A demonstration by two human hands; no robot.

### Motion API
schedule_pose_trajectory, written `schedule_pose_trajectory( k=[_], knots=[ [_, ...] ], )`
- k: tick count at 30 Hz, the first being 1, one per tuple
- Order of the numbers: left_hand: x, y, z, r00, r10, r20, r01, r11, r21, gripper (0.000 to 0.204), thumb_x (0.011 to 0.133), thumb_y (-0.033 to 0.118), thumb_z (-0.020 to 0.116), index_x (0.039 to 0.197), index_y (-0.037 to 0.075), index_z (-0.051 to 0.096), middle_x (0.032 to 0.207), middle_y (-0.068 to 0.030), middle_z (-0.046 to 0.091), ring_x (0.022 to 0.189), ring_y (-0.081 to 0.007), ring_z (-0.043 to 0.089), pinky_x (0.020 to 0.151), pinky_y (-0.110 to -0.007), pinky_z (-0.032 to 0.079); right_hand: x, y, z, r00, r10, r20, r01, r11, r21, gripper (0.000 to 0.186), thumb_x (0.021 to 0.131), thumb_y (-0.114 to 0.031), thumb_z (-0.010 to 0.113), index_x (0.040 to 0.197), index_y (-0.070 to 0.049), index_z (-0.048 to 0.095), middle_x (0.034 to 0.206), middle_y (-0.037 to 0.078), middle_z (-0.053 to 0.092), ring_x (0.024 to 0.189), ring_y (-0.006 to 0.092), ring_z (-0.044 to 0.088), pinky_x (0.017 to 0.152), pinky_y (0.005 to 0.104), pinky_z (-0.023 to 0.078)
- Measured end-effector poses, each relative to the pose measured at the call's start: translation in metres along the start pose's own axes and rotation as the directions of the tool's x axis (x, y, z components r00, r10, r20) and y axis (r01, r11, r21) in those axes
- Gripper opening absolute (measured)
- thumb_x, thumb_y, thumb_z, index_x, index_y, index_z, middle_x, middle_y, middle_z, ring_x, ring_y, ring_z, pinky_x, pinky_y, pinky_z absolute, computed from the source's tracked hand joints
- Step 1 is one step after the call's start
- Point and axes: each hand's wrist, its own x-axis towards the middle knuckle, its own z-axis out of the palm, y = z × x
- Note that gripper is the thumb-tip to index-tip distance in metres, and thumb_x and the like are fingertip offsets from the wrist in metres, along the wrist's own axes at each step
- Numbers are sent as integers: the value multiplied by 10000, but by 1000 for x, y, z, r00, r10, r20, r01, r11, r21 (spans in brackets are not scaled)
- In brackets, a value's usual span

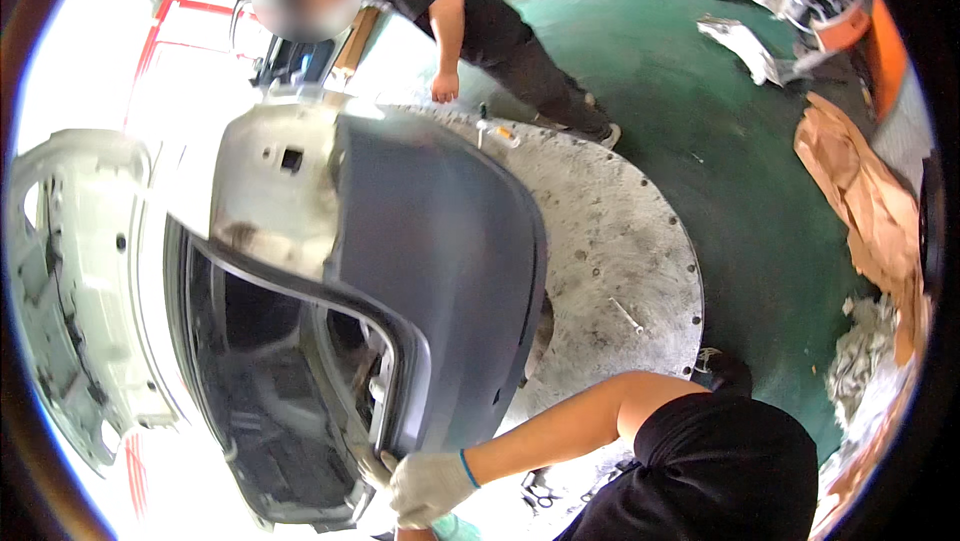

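One grey car body (pixel 430 221): likely heavy, stiff, slick; best held by its opening's rim (pixel 398 353). Right grip (pixel 430 489), gloved, six o'clock, beside rim; whether clamped, cannot tell.

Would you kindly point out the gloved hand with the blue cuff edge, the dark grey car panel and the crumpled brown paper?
Gloved hand (pixel 430 488): head view, on its back.
Dark grey car panel (pixel 438 226): head view, middle of its outer face.
Crumpled brown paper (pixel 858 187): head view, near its middle.
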Motion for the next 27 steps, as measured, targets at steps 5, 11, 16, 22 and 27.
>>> schedule_pose_trajectory(
  k=[5,11,16,22,27],
  knots=[
    [-13,23,-12,989,-104,-105,109,993,47,460,1035,349,578,1212,-68,661,1213,-305,654,1100,-519,605,995,-630,451,-20,54,-18,910,43,413,87,953,-291,324,888,-417,692,774,-114,673,717,85,693,634,313,710,571,481,551],
    [0,50,-44,980,-185,-70,186,983,11,441,1017,306,645,1363,34,642,1366,-206,663,1263,-451,600,1126,-580,416,-3,49,-17,938,-18,347,138,936,-324,274,914,-268,735,696,-144,626,576,45,570,553,252,647,549,424,540],
    [-15,48,-15,850,-339,-402,331,939,-92,485,1045,333,611,1433,42,625,1461,-201,643,1416,-424,557,1234,-581,354,-9,39,14,888,166,429,-62,967,-246,294,960,-318,755,753,-129,670,690,80,653,642,291,674,625,444,553],
    [-44,28,-27,916,-237,-324,233,971,-51,518,1030,361,607,1431,33,627,1460,-206,644,1427,-418,562,1271,-591,331,10,1,55,761,-131,635,113,991,69,158,927,-312,806,896,-175,734,821,31,702,713,240,702,643,373,566],
    [-38,22,-28,914,-197,-355,181,980,-78,496,993,329,631,1393,37,648,1390,-191,672,1368,-414,593,1244,-593,362,16,67,65,873,36,486,98,964,-247,412,901,-208,765,583,-99,527,566,92,548,514,287,591,506,433,484]
  ],
)
